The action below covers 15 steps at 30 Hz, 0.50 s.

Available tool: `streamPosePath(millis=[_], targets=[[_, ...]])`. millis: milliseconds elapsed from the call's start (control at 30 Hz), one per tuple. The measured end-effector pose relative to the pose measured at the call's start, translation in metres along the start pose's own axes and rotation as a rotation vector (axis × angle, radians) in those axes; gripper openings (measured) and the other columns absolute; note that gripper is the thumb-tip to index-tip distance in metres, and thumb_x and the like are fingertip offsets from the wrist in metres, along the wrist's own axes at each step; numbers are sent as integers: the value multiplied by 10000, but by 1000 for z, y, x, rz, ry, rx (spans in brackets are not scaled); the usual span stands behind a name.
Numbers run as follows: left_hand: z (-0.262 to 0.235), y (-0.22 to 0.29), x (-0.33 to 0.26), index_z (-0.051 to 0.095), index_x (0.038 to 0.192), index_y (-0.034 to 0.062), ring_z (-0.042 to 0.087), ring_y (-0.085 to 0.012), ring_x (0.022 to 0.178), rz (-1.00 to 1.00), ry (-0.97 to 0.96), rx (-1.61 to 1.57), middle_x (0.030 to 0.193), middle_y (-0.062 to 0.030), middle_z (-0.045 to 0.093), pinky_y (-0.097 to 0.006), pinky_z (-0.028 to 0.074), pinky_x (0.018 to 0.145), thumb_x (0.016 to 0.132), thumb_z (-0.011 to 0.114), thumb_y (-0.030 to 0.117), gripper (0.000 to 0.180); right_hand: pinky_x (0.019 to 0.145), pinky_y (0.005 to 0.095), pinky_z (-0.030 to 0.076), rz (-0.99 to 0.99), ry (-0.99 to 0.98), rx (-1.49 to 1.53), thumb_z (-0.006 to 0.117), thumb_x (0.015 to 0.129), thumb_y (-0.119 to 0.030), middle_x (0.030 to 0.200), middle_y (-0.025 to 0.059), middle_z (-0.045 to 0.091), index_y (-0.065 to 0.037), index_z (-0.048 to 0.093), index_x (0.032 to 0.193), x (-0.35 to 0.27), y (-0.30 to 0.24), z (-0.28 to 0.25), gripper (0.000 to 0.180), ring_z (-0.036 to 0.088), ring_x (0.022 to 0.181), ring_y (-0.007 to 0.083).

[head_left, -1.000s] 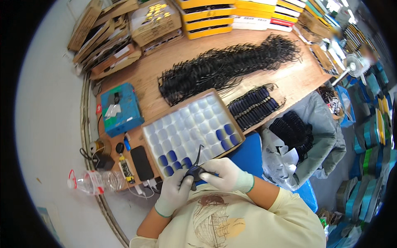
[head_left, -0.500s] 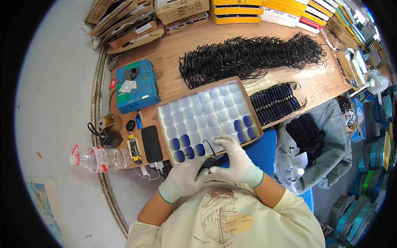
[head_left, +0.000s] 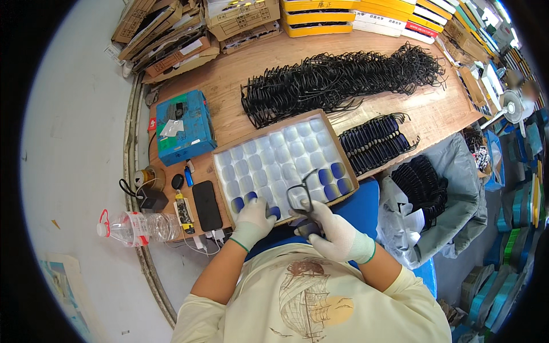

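Right hand [head_left: 334, 228] pinched a black spectacle frame [head_left: 300, 194]; left hand [head_left: 254, 220], fingers curled, touched the lens tray [head_left: 229, 157] at 6 o'clock.

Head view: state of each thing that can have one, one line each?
left hand: gloved, fingers on lens tray's near edge
right hand: gloved, holding black glasses frame
black glasses frame: lifted over tray
lens tray: mostly empty pockets, blue lenses along near side
phone: screen dark, flat
plastic bottle: lying on its side, capped
desk fan: upright; running or not unclear

Lens tray [head_left: 274, 151] before frame pile [head_left: 337, 80], phone [head_left: 206, 204] left, box [head_left: 184, 126] behind phone
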State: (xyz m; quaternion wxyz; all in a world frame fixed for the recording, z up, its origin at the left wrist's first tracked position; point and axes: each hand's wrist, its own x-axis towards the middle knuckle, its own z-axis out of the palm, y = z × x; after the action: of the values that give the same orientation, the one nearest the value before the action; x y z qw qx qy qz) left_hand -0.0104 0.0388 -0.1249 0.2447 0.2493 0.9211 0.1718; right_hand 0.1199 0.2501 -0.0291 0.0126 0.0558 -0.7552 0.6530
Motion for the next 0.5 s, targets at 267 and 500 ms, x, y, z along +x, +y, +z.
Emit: streamPosePath(millis=[267, 500], targets=[[-46, 47, -41, 597, 1023, -4, 592, -99, 755, 154, -15, -1075, 869, -42, 636, -260, 501, 676, 913, 736, 156, 238, 688, 414, 544, 153, 7, -163, 609, 953, -134, 846, 178, 694, 59, 490, 1252, 6, 3, 11, 376, 692, 748, 367], [-61, 41, -55, 640, 1086, -27, 601, -112, 811, 223, -219, -1404, 945, -58, 655, -271, 499, 743, 905, 761, 156, 285, 759, 349, 546, 195, -223, 97, 549, 1010, -135, 870, 144, 729, 27, 651, 1075, 13, -4, -3, 202, 711, 788, 240]])
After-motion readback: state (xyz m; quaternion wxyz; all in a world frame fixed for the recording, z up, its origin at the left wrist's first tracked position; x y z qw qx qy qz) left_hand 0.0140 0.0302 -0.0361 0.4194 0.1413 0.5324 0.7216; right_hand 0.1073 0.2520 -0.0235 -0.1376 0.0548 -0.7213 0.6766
